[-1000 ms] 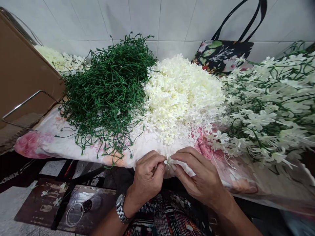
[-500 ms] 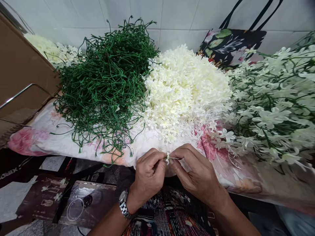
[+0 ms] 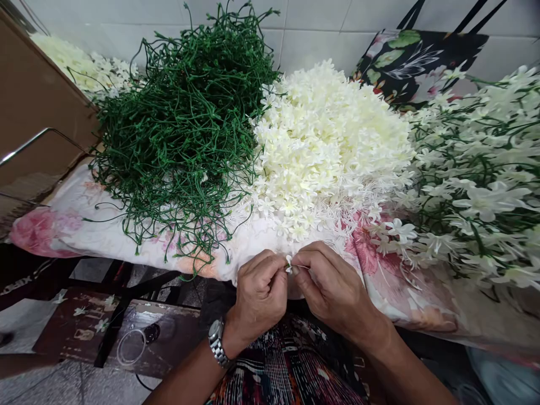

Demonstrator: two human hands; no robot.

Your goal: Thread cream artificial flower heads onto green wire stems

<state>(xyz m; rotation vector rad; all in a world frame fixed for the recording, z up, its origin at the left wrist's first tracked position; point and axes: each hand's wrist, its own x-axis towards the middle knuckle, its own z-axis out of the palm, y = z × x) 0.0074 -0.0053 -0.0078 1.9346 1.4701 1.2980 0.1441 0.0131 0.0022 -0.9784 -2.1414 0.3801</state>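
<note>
My left hand (image 3: 262,289) is pinched closed, thumb against forefinger, at the left side of a small white flower (image 3: 289,264); whatever lies between those tips is hidden. My right hand (image 3: 331,284) pinches the flower from the other side, finger and thumb closed on it, its fine white threads trailing rightward past them. So the flower sits directly between my fingertips, neither hand clearly nearer, its long axis running crosswise from left to right. Both hands are at the front edge of the cloth (image 3: 105,222); beyond them, green stems (image 3: 181,124) lie ahead to the left, loose white blossoms (image 3: 324,146) straight ahead and slightly right.
</note>
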